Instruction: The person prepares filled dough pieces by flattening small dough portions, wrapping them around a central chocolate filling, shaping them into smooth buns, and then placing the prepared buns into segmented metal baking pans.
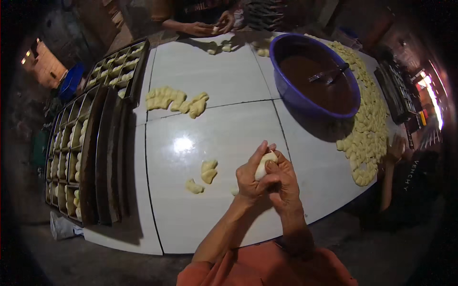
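Above the near part of the white tiled table [224, 229], my left hand [250, 176] and my right hand [285, 183] are pressed together around a pale dough ball [264, 167]. Both hands are closed on it, and the right thumb pushes against its top. Left of my hands lie two loose dough pieces [208, 170] [194, 186], and a sliver of another dough piece [234, 190] shows beside my left wrist. Farther off sits a cluster of dough lumps [167, 99]. A purple basin [312, 107] of brown filling [310, 76] stands to the far right, utensils resting in it.
Divided metal trays [67, 162] [114, 71] with dough balls line the left edge, with dark pans [112, 157] alongside. Many flattened dough pieces [365, 138] spread along the right side. A co-worker's hands [210, 27] shape dough across the table; another person's arm [390, 176] reaches in at right.
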Demonstrator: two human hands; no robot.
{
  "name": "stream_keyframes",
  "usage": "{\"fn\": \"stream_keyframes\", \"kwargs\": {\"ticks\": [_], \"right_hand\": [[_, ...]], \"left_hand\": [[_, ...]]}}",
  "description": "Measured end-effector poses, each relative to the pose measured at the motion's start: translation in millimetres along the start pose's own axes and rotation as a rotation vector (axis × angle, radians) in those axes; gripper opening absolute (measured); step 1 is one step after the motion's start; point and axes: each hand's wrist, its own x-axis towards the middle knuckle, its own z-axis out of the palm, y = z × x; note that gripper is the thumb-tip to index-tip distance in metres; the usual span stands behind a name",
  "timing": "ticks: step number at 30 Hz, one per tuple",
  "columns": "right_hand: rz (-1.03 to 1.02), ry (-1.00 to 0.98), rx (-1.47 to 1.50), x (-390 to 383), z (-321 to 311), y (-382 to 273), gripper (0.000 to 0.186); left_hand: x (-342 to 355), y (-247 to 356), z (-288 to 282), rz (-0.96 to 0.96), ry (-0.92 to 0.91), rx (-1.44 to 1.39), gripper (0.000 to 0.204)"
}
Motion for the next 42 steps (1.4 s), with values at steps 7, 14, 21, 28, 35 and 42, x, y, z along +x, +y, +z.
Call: {"fn": "stream_keyframes", "kwargs": {"ticks": [7, 14, 21, 28, 35, 42], "right_hand": [[-0.186, 0.107, -0.145, 54, -34, -64, 0.022], [-0.298, 0.234, -1.305, 183, -118, -194, 0.027], [0.1, -0.298, -1.926, 234, -187, -199, 0.021], [-0.075, -0.026, -0.797, 174, -94, -193, 0.018], [-0.042, -0.044, -0.248, 109, -57, -56, 0.021], [0.114, -0.117, -0.268, 65, -37, 5, 0.032]], "left_hand": [[17, -3, 8, -0.39, -0.168, -0.034, 0.107], [29, 17, -36, -0.662, -0.166, 0.218, 0.044], [34, 26, -36, -0.717, -0.32, 0.292, 0.038], [30, 6, -32, -0.751, -0.228, 0.119, 0.039], [40, 8, 11, -0.837, -0.014, -0.417, 0.049], [5, 4, -46, -0.968, 0.356, -0.631, 0.027]]}}
